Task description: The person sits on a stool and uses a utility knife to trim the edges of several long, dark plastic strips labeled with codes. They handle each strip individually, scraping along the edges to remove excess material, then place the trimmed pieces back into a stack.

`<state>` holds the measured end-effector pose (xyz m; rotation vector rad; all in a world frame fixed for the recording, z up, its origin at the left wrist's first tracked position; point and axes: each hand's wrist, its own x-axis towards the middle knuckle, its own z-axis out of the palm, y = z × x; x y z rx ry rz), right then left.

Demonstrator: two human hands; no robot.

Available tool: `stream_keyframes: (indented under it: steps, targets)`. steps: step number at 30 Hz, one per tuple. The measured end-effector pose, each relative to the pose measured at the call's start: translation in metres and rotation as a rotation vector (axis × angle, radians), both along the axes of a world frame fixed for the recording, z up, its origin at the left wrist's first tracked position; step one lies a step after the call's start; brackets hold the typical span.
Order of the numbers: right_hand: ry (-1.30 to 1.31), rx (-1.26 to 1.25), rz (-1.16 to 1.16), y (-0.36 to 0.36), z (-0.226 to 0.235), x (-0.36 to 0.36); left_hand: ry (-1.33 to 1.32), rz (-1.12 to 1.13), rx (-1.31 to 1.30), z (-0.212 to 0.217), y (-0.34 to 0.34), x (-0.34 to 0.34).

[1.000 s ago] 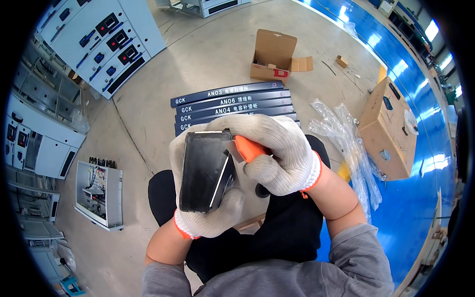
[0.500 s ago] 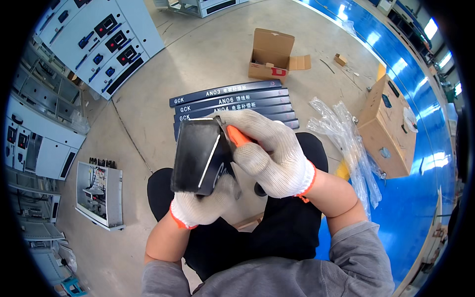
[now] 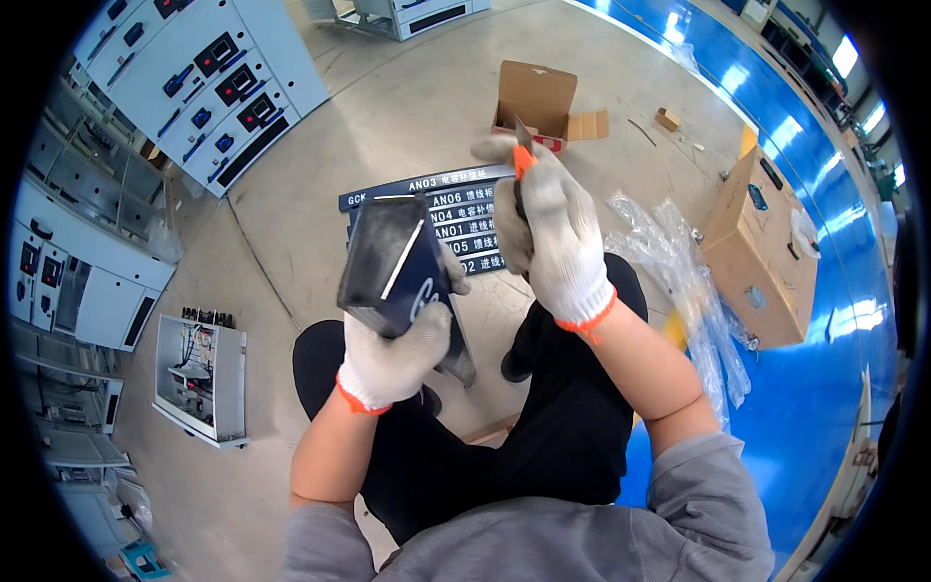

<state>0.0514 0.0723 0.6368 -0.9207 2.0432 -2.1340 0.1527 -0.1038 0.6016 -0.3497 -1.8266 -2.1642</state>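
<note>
My left hand [image 3: 396, 354], in a white knit glove with an orange cuff, is wrapped round a dark nameplate strip [image 3: 380, 254]. Its squared black end tilts up toward me, with a white line along one edge, and the rest runs down between my knees. My right hand [image 3: 567, 257], gloved the same way, grips an orange-and-black utility knife [image 3: 525, 160], blade pointing up and away. The knife is apart from the strip. Beyond both hands, several dark labelled nameplate strips [image 3: 464, 215] lie side by side on the floor, partly hidden by my hands.
An open cardboard box [image 3: 536, 92] stands ahead. Clear plastic wrap [image 3: 669, 262] and a wooden box [image 3: 761, 252] lie to the right, near blue flooring. On the left are grey switchgear cabinets [image 3: 218, 87] and an open metal unit with wiring [image 3: 201, 378].
My right hand has moved away from the strip, up and to the right, with the knife now blade-up. My left hand has kept its hold on the strip, now turned slightly.
</note>
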Motion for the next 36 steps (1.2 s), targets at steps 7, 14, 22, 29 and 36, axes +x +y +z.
stream_keyframes:
  steps: [7,14,22,29,36]
  targets:
    - [0.298,0.108,0.229,0.011,-0.009,0.009,-0.003,-0.122,-0.005,0.004,0.002,0.013]
    - [0.479,0.03,0.234,0.014,-0.008,0.005,-0.06,-0.016,-0.033,-0.009,-0.006,0.012]
    - [0.508,-0.007,0.184,0.011,-0.005,0.002,0.055,0.041,-0.231,-0.015,-0.008,0.013]
    - [0.407,0.058,0.164,0.018,-0.001,0.009,-0.021,0.014,-0.244,-0.024,-0.013,0.01]
    - [0.304,0.042,0.169,0.02,0.004,0.014,-0.058,-0.148,0.133,-0.014,0.004,0.005]
